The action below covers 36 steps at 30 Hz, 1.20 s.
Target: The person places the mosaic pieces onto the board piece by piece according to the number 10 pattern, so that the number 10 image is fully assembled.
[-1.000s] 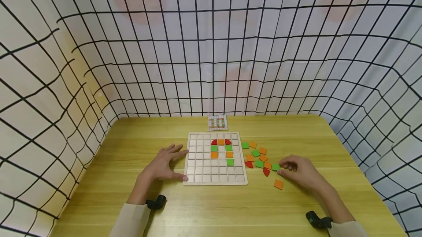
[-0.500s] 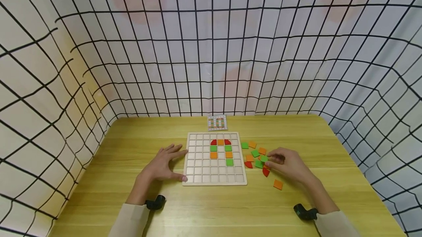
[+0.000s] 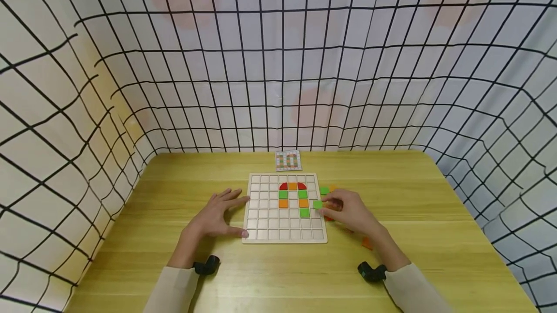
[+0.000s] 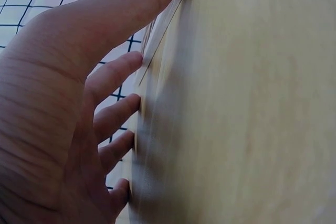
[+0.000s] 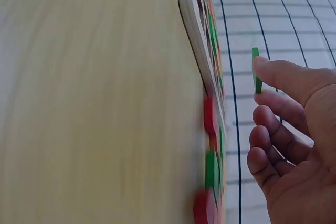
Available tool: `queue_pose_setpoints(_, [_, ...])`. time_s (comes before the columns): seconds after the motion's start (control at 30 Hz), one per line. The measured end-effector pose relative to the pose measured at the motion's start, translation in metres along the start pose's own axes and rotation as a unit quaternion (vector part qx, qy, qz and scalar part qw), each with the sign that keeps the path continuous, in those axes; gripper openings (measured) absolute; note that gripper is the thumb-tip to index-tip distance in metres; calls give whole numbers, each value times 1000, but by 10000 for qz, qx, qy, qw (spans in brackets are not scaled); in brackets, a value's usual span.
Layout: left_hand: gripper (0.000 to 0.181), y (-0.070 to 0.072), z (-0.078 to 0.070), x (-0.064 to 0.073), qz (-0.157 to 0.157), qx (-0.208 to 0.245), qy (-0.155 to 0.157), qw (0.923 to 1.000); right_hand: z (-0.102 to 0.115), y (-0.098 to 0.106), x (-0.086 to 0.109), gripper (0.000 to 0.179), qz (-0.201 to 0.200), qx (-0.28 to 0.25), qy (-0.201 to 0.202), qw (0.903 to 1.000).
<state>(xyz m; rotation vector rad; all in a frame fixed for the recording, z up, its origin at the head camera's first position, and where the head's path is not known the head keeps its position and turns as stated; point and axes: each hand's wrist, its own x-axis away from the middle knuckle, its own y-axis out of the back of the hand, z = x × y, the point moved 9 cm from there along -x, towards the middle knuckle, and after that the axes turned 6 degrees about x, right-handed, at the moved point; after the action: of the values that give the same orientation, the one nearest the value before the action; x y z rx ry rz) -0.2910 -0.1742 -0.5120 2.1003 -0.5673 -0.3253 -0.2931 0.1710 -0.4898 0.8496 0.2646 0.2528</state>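
Right fingers pinch a green tile at the board's three o'clock; lower flat, spread left fingers steadying nine.

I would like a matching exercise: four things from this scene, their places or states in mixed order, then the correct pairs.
1 left grip
2 right grip
3 board
4 printed card

A lies beyond the board
B pinches a green tile
C touches the board's left edge
D bears red, orange and green pieces

Pairs: 1-C, 2-B, 3-D, 4-A
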Motion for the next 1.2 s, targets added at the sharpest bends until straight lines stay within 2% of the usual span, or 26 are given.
queue_pose_setpoints(0.27, [100,-1,2,-1,47,-58,52,10000,29,-32,-16,25,259,-207,220,9992])
queue_pose_setpoints(0.5, [100,1,3,1,43,-37,81,10000,50,-58,-26,21,422,-169,477,9978])
queue_pose_setpoints(0.63, [100,-1,1,1,58,-37,32,10000,52,-69,-29,19,469,-142,369,9981])
queue_pose_setpoints(0.87, [100,-1,0,0,55,-63,15,10000,53,-76,-32,18,488,47,367,9981])
queue_pose_setpoints(1.2, [100,1,1,-2,53,-85,46,9999,58,-74,-33,17,495,210,379,9978])
